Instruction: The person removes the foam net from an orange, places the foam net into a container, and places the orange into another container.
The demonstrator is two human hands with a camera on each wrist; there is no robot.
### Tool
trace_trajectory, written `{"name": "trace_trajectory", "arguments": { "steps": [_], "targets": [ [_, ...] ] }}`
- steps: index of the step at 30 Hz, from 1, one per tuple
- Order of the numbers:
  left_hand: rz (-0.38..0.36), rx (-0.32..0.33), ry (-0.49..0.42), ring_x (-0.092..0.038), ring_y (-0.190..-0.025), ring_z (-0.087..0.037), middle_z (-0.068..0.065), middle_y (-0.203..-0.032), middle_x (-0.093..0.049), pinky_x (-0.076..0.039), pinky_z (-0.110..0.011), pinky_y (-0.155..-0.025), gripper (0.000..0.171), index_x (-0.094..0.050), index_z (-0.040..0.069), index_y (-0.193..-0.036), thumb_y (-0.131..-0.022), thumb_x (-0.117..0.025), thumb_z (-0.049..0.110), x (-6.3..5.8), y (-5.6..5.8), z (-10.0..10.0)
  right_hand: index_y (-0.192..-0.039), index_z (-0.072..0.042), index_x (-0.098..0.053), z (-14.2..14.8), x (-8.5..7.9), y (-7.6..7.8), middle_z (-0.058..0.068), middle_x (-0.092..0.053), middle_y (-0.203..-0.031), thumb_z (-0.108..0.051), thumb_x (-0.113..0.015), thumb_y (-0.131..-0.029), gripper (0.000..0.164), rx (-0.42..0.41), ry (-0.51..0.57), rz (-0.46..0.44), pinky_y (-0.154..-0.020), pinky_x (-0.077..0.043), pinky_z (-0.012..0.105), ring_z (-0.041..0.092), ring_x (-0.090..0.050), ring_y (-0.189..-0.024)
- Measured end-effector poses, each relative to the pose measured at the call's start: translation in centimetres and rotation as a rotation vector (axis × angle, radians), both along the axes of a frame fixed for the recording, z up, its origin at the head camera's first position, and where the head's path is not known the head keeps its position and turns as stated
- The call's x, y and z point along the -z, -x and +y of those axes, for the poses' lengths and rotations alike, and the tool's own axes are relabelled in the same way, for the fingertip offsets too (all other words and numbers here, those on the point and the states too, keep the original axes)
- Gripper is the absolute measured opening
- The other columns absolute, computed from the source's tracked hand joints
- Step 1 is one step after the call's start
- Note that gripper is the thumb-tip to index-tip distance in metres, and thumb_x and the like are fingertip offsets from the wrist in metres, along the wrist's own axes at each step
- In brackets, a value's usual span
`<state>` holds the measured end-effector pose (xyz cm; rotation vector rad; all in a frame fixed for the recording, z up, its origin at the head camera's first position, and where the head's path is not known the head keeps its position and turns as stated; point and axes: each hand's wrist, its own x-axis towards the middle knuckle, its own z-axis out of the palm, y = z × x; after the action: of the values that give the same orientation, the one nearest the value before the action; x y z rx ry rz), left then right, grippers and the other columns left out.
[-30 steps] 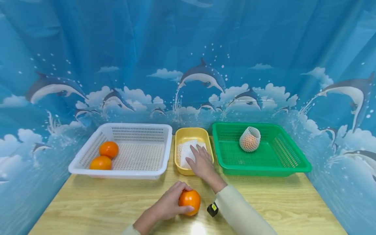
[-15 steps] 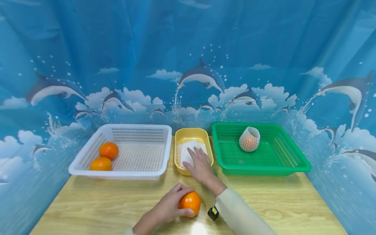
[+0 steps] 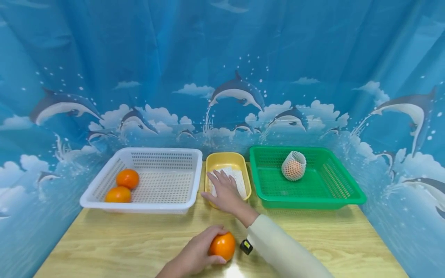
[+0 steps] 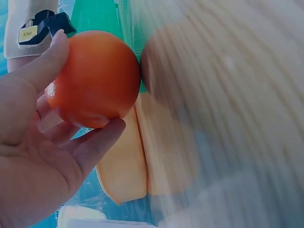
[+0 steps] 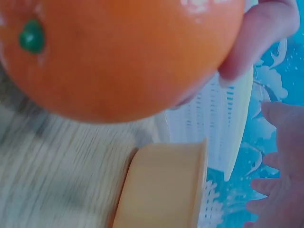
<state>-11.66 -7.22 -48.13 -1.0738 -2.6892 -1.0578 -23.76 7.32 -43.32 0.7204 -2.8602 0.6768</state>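
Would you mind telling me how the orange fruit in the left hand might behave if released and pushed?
The orange fruit would probably roll, being nearly round on a flat table. It looks glossy, so it may be slippery, though the left hand probably steadies it.

A curtained-off spot, room type unclear: dolphin-print sheeting [image 3: 222, 46] lines a wood-grain table's [image 3: 139, 235] far and side edges.

1. From the head, we look forward and down over the table [image 3: 146, 239], farthest back.
2. From the left wrist, turned sideways, we face the nearby orange fruit [image 4: 95, 80] and, behind it, the yellow tray [image 4: 123, 166].
3. From the right wrist — closest to the fruit — we share fruit and tray with both views.
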Motion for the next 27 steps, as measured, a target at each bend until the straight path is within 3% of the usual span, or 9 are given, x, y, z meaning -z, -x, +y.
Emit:
{"name": "trace_trajectory", "arguments": {
  "steps": [6, 12, 18, 22, 27],
  "targets": [
    [0.026, 0.021, 0.005, -0.060, -0.110, -0.019, -0.004, -0.129, -0.056, -0.053, -0.040, -0.091, 0.066, -0.052, 0.013, -0.126, -0.071, -0.083, 0.030, 0.1, -0.2, -0.4, -0.149, -0.013, -0.038, -1.1, -0.2, -0.3, 0.014, -0.033, -0.154, -0.052, -0.054, -0.095, 0.068, -0.043, 0.016, -0.037, -0.114, -0.018, 0.060, 0.036, -0.022, -0.144],
    [-0.010, 0.028, 0.028, -0.059, -0.113, -0.019, -0.004, -0.132, -0.055, -0.053, -0.041, -0.092, 0.067, -0.050, 0.015, -0.128, -0.071, -0.084, 0.029, -0.1, -0.3, -0.6, -0.146, -0.013, -0.043, -1.9, 0.1, -0.3, 0.011, -0.032, -0.155, -0.048, -0.051, -0.098, 0.060, -0.113, -0.006, -0.045, -0.113, -0.024, 0.058, 0.036, -0.023, -0.144],
    [-0.157, 0.067, -0.029, -0.057, -0.118, -0.019, -0.004, -0.134, -0.057, -0.049, -0.043, -0.098, 0.064, -0.053, 0.017, -0.129, -0.074, -0.082, 0.031, -0.4, -0.1, -1.4, -0.145, -0.012, -0.045, -2.1, 0.7, 0.0, 0.011, -0.035, -0.154, -0.047, -0.050, -0.099, 0.059, -0.146, -0.039, -0.026, -0.111, -0.029, 0.057, 0.037, -0.025, -0.143],
    [-0.216, 0.102, -0.069, -0.055, -0.122, -0.021, -0.007, -0.136, -0.056, -0.047, -0.044, -0.100, 0.061, -0.054, 0.019, -0.130, -0.077, -0.079, 0.035, -0.6, 0.0, -2.1, -0.144, -0.012, -0.047, -2.2, 0.3, 0.1, 0.008, -0.036, -0.154, -0.048, -0.052, -0.097, 0.059, -0.153, -0.054, -0.011, -0.109, -0.033, 0.055, 0.036, -0.026, -0.143],
    [-0.379, 0.195, -0.171, -0.053, -0.121, -0.019, -0.011, -0.138, -0.053, -0.052, -0.028, -0.092, 0.055, -0.054, 0.019, -0.127, -0.079, -0.078, 0.033, -1.3, 0.5, -3.3, -0.145, -0.012, -0.045, -2.4, -0.2, 0.1, 0.005, -0.036, -0.154, -0.050, -0.051, -0.097, 0.061, -0.150, -0.115, -0.031, -0.109, -0.034, 0.054, 0.030, -0.035, -0.140]
  ]
}}
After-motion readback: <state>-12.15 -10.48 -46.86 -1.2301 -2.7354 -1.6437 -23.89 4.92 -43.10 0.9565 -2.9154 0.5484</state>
